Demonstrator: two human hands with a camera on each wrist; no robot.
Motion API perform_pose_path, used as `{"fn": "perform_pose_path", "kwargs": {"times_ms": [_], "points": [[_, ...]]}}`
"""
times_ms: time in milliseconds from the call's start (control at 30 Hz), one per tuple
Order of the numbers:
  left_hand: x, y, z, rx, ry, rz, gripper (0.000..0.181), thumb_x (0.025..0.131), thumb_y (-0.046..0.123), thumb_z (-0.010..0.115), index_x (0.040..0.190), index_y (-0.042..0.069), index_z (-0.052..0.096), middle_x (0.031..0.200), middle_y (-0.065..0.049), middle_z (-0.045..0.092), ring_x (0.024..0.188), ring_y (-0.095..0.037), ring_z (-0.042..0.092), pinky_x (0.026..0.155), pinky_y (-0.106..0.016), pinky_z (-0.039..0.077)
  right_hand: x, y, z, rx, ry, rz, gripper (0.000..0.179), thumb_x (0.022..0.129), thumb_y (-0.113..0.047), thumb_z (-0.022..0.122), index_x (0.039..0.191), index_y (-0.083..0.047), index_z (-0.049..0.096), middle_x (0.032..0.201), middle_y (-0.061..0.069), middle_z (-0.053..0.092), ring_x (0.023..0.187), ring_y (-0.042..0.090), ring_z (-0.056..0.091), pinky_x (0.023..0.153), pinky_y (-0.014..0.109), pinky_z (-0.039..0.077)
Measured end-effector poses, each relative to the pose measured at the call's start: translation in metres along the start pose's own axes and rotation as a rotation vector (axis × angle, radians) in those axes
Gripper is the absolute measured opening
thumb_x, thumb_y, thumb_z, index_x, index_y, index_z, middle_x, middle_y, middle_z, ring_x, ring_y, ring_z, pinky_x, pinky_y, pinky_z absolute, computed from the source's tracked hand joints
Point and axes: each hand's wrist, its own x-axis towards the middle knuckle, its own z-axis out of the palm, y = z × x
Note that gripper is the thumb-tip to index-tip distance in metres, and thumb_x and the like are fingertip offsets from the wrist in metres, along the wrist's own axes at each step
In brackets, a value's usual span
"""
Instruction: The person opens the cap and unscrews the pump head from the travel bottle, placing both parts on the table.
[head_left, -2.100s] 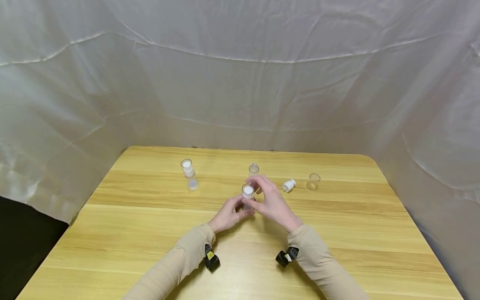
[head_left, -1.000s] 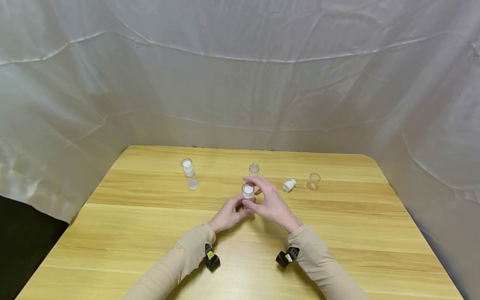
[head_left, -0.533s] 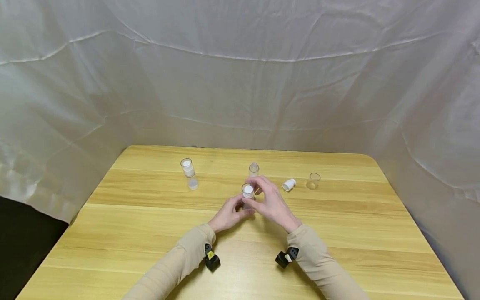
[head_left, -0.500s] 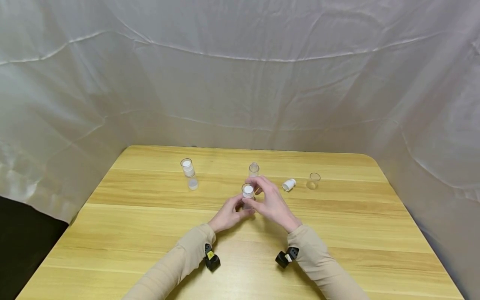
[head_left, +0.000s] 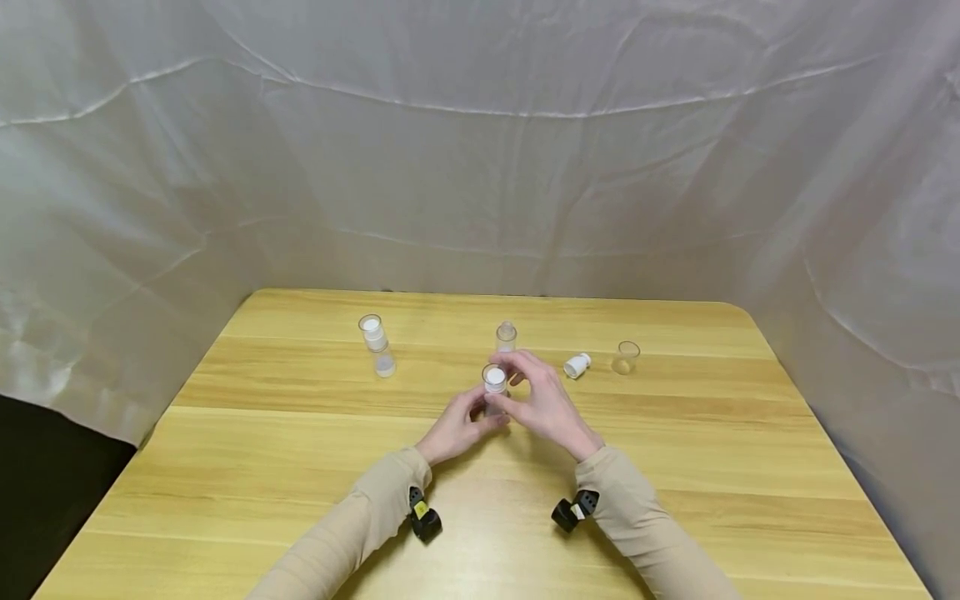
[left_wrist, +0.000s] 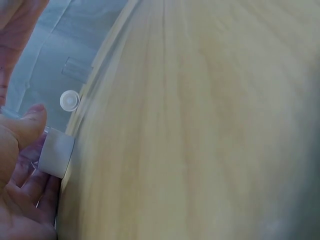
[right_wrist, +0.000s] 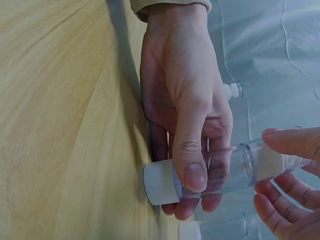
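Observation:
A clear pump bottle (right_wrist: pixel 215 172) with a white base (left_wrist: pixel 56 153) stands upright between both hands, its base close against the table. My left hand (head_left: pixel 456 427) grips the lower clear body; in the right wrist view its thumb (right_wrist: pixel 195 176) lies across the front, with fingers behind. Higher up, my right hand (head_left: pixel 543 408) holds the top section between thumb and fingers. White pump top (head_left: pixel 495 379) shows inside the clear collar from above. Just behind stands a second clear bottle (head_left: pixel 506 337), partly hidden by the right fingers.
A bottle with a white top (head_left: pixel 374 335) stands at the back left. Right of the hands, a white pump head (head_left: pixel 577 365) lies on its side near a clear cap (head_left: pixel 626 358). The wooden table (head_left: pixel 262 467) ends at hanging grey cloth (head_left: pixel 480 183).
The right fingers shift a little around the top of the bottle. The left hand keeps its grip and the bottle stays in place; the head view tilts slightly.

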Motion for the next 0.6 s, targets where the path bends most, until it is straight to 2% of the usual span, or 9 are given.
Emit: {"fn": "perform_pose_path", "kwargs": {"times_ms": [100,300,400,600], "points": [[-0.001,-0.0012,-0.0006,0.017,0.007,0.005,0.048,0.094,0.016,0.069,0.138,0.002,0.056,0.138,-0.019,0.063,0.128,-0.035,0.06,0.112,-0.052,0.048,0.0008,-0.0009,0.0005,0.002,-0.008,-0.007,0.047,0.081,-0.004,0.082,0.124,0.0,0.064,0.114,0.013,0.071,0.098,0.023,0.068,0.083,0.033,0.061],[-0.002,0.0008,-0.0031,-0.034,-0.004,-0.059,0.045,0.094,0.015,0.069,0.136,0.007,0.058,0.136,-0.014,0.066,0.128,-0.032,0.06,0.114,-0.051,0.045,0.0017,-0.0022,-0.0004,0.022,-0.048,-0.026,0.05,0.082,0.0,0.078,0.129,0.001,0.062,0.123,0.015,0.07,0.105,0.027,0.068,0.086,0.037,0.061],[-0.0019,0.0005,-0.0034,-0.032,-0.007,-0.061,0.043,0.095,0.014,0.069,0.135,0.006,0.059,0.133,-0.014,0.067,0.126,-0.032,0.061,0.114,-0.05,0.045,0.0016,-0.0012,-0.0002,0.028,-0.064,-0.024,0.054,0.082,-0.002,0.08,0.132,0.001,0.06,0.128,0.017,0.067,0.109,0.028,0.066,0.085,0.039,0.061],[-0.0019,0.0005,-0.0028,-0.031,-0.006,-0.042,0.044,0.094,0.014,0.069,0.135,0.002,0.058,0.133,-0.017,0.066,0.127,-0.034,0.06,0.114,-0.052,0.046,0.0021,-0.0017,0.0022,0.004,-0.047,-0.006,0.052,0.08,-0.004,0.083,0.126,0.0,0.059,0.114,0.013,0.067,0.101,0.024,0.065,0.082,0.037,0.061]]}}
